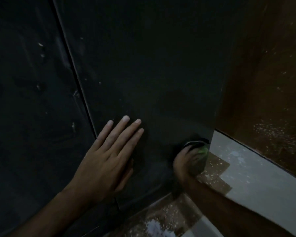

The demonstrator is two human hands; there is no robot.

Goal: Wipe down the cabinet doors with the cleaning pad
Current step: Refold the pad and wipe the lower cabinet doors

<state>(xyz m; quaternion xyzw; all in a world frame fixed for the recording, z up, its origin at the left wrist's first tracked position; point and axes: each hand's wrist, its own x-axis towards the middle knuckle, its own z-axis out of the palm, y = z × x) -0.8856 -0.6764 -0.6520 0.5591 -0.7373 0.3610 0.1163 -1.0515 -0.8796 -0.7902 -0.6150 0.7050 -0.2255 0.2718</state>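
Observation:
Two dark cabinet doors fill the view. The right door [152, 74] meets the left door [27, 100] at a slanted seam. My left hand [108, 156] lies flat on the lower part of the right door, fingers straight and together. My right hand [184, 161] grips a cleaning pad [201, 151] with a green patch, pressed against the door's lower right corner. Most of the pad is hidden by my fingers and the dim light.
A brown speckled wall [266, 82] stands to the right of the door. Below lies a floor [246, 168] of light and brown speckled tiles. White specks and smears mark the left door. The scene is very dark.

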